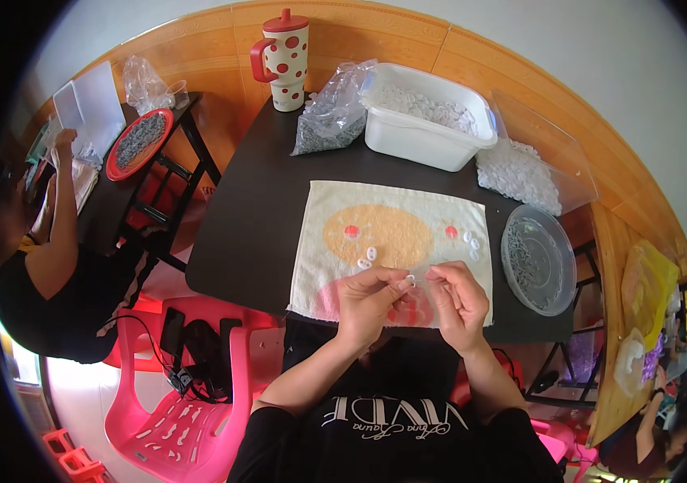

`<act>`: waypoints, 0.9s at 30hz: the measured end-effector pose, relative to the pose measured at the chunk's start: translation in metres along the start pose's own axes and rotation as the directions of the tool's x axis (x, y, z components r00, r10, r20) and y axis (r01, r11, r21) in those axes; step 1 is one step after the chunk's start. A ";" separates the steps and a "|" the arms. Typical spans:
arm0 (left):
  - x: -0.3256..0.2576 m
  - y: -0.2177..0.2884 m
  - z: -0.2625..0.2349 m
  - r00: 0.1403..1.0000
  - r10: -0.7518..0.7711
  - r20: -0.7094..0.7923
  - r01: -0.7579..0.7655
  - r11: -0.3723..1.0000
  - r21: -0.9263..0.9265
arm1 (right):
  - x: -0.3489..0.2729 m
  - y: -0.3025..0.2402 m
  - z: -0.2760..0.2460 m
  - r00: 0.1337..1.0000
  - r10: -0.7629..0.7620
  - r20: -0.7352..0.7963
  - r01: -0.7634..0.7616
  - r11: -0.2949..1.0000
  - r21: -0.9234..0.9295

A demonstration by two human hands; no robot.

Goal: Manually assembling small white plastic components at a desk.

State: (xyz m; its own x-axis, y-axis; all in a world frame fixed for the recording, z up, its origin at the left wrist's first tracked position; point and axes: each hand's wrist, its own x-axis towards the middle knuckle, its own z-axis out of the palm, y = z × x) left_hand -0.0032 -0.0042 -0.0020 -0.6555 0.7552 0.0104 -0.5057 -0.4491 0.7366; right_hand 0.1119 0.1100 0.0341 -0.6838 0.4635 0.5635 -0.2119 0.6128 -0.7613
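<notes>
Above the near part of a cream towel (pixel 460 205) with a printed orange and pink pattern, both my hands are held close together. My left hand (pixel 366 302) pinches a small white plastic piece (pixel 411 280) between thumb and forefinger. Just right of it, my right hand (pixel 459 304) has thumb and fingertips pressed together; whatever they hold is too small to make out. A few white oval pieces (pixel 368 258) with holes lie on the towel beyond my left hand. Several more white oval pieces (pixel 471 240) rest near the towel's right edge.
On the dark table (pixel 251 217) stand a white tub (pixel 416 145) of white pieces, a clear bag (pixel 331 121) of grey bits, a dotted tumbler (pixel 287 68) and a round clear dish (pixel 557 274). A co-worker (pixel 53 266) sits left, near a red plate (pixel 168 121) and pink chair (pixel 166 427).
</notes>
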 end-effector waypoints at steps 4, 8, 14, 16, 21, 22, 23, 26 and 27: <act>-0.002 0.003 0.001 1.000 -0.029 0.010 0.029 0.999 0.015 | 0.008 -0.005 0.004 0.989 -0.145 0.022 0.147 0.978 -0.146; -0.003 -0.002 0.000 1.000 0.005 0.029 -0.004 1.000 -0.010 | 0.011 -0.005 0.006 0.982 -0.186 0.044 0.191 0.963 -0.188; -0.006 -0.002 0.004 1.000 0.011 0.017 -0.011 1.000 0.017 | 0.007 0.000 0.013 0.976 -0.217 0.004 0.214 0.963 -0.164; -0.006 -0.001 0.003 1.000 0.024 0.006 -0.024 0.999 0.026 | 0.007 -0.001 0.014 0.971 -0.238 0.005 0.235 0.956 -0.175; 0.000 0.003 0.002 0.999 -0.034 0.006 0.034 0.999 -0.037 | 0.003 0.001 0.005 0.995 -0.099 0.017 0.100 0.988 -0.121; 0.001 0.004 0.001 0.999 -0.033 0.005 0.033 0.999 -0.038 | 0.004 0.002 0.001 1.000 -0.030 -0.002 0.030 0.998 -0.063; 0.002 0.006 -0.001 0.996 -0.080 0.043 0.083 0.995 -0.055 | 0.007 0.004 -0.004 1.000 -0.030 -0.001 0.030 0.998 -0.063; 0.006 0.015 -0.006 0.973 -0.205 0.110 0.213 0.975 -0.066 | 0.027 -0.010 -0.020 0.976 -0.081 0.202 0.085 0.996 -0.012; 0.008 0.017 -0.006 0.953 -0.273 0.132 0.283 0.957 -0.062 | 0.028 -0.009 -0.021 0.976 -0.083 0.199 0.087 0.996 -0.014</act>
State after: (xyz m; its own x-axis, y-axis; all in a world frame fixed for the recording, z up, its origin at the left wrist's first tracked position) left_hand -0.0204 -0.0092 0.0065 -0.4122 0.9054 -0.1020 -0.7043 -0.2456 0.6660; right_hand 0.1087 0.1310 0.0631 -0.7894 0.2744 0.5491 -0.2611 0.6595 -0.7049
